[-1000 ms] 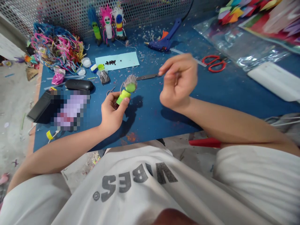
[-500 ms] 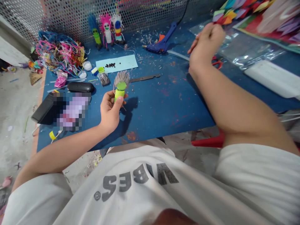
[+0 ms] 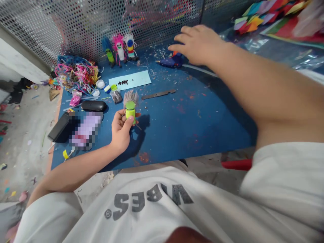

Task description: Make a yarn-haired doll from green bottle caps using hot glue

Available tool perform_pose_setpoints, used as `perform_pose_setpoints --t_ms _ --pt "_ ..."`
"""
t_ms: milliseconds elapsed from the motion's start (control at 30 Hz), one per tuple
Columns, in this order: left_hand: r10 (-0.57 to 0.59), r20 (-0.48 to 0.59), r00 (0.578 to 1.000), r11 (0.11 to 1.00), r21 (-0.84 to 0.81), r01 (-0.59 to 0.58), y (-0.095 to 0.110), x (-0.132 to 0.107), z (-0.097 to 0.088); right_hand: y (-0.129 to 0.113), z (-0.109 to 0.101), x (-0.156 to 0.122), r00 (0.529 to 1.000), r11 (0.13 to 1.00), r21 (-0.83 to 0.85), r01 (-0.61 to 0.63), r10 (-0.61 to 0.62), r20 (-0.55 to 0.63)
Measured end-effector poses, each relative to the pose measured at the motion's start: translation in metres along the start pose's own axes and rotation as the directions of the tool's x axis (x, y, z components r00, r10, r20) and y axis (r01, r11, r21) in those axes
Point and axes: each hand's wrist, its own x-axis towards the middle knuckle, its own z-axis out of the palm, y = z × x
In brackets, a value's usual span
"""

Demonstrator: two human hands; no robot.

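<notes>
My left hand [image 3: 120, 130] is closed round a small green doll [image 3: 130, 109] with grey yarn hair, held upright above the blue table [image 3: 192, 118]. My right hand [image 3: 196, 44] reaches far back over the table, fingers stretched out and apart, holding nothing. It hovers right above the blue glue gun [image 3: 170, 61], which lies at the back near the mesh wall.
Three finished yarn dolls [image 3: 120, 49] stand by the perforated wall. A tangle of coloured yarn [image 3: 76, 72] lies back left, a light blue paper [image 3: 130, 80] with dark beads, a metal strip [image 3: 158, 95], a black case [image 3: 93, 106], coloured paper sheets [image 3: 268, 13] back right.
My right hand left the metal strip, swung to the right by the red scissors, then came back left to above the glue gun. The left hand turned the doll upright.
</notes>
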Motion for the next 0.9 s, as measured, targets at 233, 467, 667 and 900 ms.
perform_pose_setpoints --t_ms 233,467,667,900 --pt "0.005 -0.114 0.993 1.000 0.016 -0.003 0.001 0.002 -0.004 0.005 -0.007 0.027 0.998 0.992 -0.123 0.042 -0.035 0.058" --pt "0.095 -0.152 0.984 0.993 0.087 -0.083 0.005 0.014 0.015 -0.040 -0.102 0.040 0.959 0.992 -0.012 -0.129 0.122 -0.255" --pt "0.205 -0.215 0.955 0.977 -0.012 -0.212 -0.001 0.077 0.065 -0.093 -0.132 0.072 0.943 0.993 0.108 0.054 -0.016 -0.333" --pt "0.092 -0.292 0.952 0.993 -0.045 -0.110 -0.038 0.102 0.078 -0.125 -0.135 0.062 0.962 0.942 0.263 0.209 -0.149 -0.231"
